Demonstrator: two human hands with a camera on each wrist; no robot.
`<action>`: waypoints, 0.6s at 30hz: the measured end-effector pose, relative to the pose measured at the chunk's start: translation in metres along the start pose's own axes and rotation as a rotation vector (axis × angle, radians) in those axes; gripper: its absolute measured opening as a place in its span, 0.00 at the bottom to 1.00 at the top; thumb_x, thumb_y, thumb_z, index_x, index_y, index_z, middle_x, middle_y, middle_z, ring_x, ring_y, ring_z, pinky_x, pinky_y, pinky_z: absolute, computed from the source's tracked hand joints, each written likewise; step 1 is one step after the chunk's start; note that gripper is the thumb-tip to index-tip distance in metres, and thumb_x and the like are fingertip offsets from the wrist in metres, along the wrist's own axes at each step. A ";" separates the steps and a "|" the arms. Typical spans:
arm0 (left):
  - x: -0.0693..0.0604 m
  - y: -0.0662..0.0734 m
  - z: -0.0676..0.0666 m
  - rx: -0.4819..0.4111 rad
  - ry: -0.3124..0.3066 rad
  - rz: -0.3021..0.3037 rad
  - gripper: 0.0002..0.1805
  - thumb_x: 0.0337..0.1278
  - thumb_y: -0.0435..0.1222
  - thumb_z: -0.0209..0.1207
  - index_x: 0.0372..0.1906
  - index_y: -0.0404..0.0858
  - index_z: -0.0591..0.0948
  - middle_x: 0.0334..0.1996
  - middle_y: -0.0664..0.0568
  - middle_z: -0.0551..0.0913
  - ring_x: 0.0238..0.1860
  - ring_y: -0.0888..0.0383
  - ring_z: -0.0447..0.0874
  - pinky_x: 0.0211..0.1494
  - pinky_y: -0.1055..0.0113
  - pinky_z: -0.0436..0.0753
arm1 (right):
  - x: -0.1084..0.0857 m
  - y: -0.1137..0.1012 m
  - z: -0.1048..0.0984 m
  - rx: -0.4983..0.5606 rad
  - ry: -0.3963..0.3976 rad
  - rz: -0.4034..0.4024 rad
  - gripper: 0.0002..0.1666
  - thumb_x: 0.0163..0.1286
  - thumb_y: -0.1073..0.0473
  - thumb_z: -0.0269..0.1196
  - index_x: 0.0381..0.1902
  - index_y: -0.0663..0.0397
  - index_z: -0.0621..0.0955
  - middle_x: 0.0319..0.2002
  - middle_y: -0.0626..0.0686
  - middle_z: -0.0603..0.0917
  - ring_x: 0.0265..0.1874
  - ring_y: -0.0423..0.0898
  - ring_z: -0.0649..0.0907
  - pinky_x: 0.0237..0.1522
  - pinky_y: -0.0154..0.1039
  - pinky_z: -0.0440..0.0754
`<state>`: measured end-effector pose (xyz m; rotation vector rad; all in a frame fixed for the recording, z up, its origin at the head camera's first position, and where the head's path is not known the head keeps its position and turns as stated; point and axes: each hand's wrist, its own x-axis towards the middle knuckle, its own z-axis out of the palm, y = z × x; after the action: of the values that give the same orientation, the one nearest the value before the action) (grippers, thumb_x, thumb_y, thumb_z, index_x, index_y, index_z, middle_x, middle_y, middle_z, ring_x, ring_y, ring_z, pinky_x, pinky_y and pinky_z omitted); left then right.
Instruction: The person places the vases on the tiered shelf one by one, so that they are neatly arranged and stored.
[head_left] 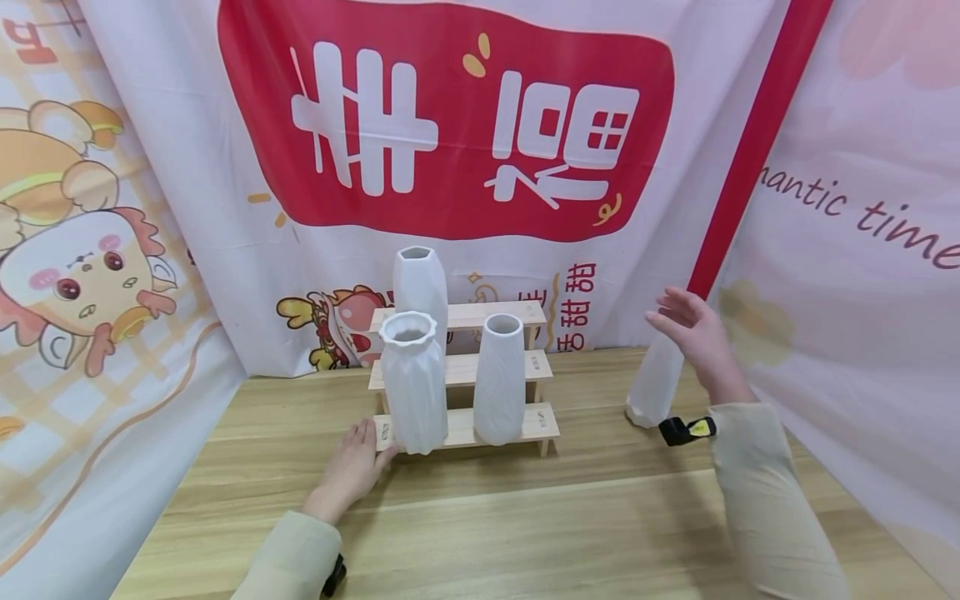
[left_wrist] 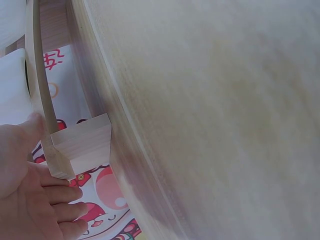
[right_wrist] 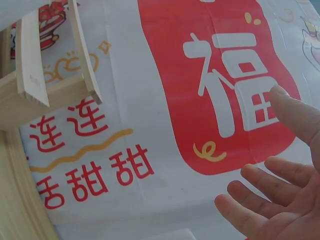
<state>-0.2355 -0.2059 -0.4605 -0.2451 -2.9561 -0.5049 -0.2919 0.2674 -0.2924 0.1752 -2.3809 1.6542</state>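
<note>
My left hand (head_left: 348, 467) is at the left end of a three-step wooden display stand (head_left: 536, 421), gripping the lowest board's corner. The left wrist view shows the thumb (left_wrist: 35, 125) against the board, with the other fingers past its end. On the lowest step stand a ruffled-rim white vase (head_left: 414, 392) and a smooth-rimmed white vase (head_left: 501, 379). Behind them, an angular white vase (head_left: 420, 283) rises at the top step. My right hand (head_left: 693, 337), fingers spread and holding nothing, is over another white vase (head_left: 656, 379) on the table, partly covering its upper part.
The wood-grain table (head_left: 480, 533) extends in front of the stand. A white cloth with a red printed panel (head_left: 465, 125) hangs behind. Printed cloths line the left (head_left: 75, 292) and right (head_left: 862, 250) sides.
</note>
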 end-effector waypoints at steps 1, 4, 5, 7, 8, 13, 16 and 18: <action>0.000 0.000 0.000 -0.002 0.002 0.002 0.37 0.66 0.44 0.50 0.61 0.14 0.56 0.60 0.21 0.57 0.62 0.30 0.55 0.65 0.43 0.55 | -0.001 0.002 -0.002 0.004 0.010 -0.012 0.43 0.62 0.46 0.62 0.69 0.54 0.59 0.62 0.57 0.67 0.60 0.52 0.67 0.60 0.43 0.67; 0.000 -0.001 0.001 -0.005 0.008 0.007 0.37 0.66 0.44 0.50 0.61 0.14 0.56 0.60 0.20 0.57 0.61 0.29 0.55 0.65 0.43 0.55 | -0.001 0.006 -0.006 0.027 0.039 -0.044 0.41 0.63 0.50 0.62 0.68 0.57 0.59 0.58 0.55 0.70 0.59 0.52 0.68 0.54 0.30 0.71; 0.001 -0.001 0.001 -0.006 0.008 0.008 0.37 0.66 0.44 0.50 0.61 0.14 0.56 0.60 0.20 0.57 0.61 0.29 0.55 0.65 0.43 0.55 | -0.002 0.007 -0.008 0.036 0.049 -0.051 0.40 0.63 0.51 0.62 0.68 0.57 0.60 0.57 0.53 0.70 0.59 0.52 0.69 0.51 0.26 0.72; 0.000 -0.001 0.001 -0.008 0.010 0.008 0.37 0.66 0.44 0.50 0.61 0.14 0.56 0.60 0.20 0.57 0.61 0.30 0.55 0.65 0.43 0.55 | -0.002 0.010 -0.010 0.050 0.067 -0.060 0.39 0.63 0.53 0.63 0.67 0.58 0.61 0.54 0.49 0.71 0.57 0.50 0.69 0.47 0.22 0.73; 0.000 -0.001 0.001 -0.007 0.011 0.009 0.37 0.66 0.44 0.50 0.61 0.14 0.56 0.60 0.20 0.57 0.61 0.30 0.55 0.65 0.43 0.56 | -0.002 0.011 -0.011 0.064 0.073 -0.060 0.39 0.63 0.54 0.63 0.67 0.59 0.62 0.53 0.48 0.72 0.57 0.49 0.70 0.46 0.21 0.73; 0.000 -0.001 0.001 -0.002 0.013 0.012 0.37 0.65 0.44 0.50 0.61 0.14 0.56 0.59 0.20 0.58 0.61 0.29 0.56 0.64 0.43 0.57 | -0.004 0.017 -0.017 0.057 0.091 -0.026 0.40 0.61 0.53 0.64 0.67 0.59 0.62 0.56 0.51 0.71 0.55 0.44 0.70 0.47 0.21 0.72; 0.000 -0.001 0.001 -0.003 0.012 0.013 0.37 0.65 0.44 0.50 0.61 0.14 0.56 0.59 0.20 0.58 0.61 0.29 0.56 0.64 0.43 0.57 | -0.005 0.021 -0.020 0.019 0.091 0.012 0.43 0.61 0.49 0.63 0.69 0.57 0.59 0.60 0.56 0.68 0.58 0.46 0.68 0.51 0.24 0.71; 0.000 -0.001 0.001 -0.001 0.012 0.014 0.37 0.65 0.44 0.50 0.61 0.14 0.56 0.59 0.20 0.58 0.61 0.29 0.56 0.64 0.43 0.57 | -0.006 0.024 -0.022 -0.008 0.092 0.031 0.45 0.61 0.46 0.63 0.70 0.55 0.58 0.62 0.57 0.66 0.60 0.49 0.67 0.54 0.27 0.71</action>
<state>-0.2360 -0.2065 -0.4615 -0.2621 -2.9408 -0.5039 -0.2889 0.2958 -0.3081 0.0593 -2.3334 1.6288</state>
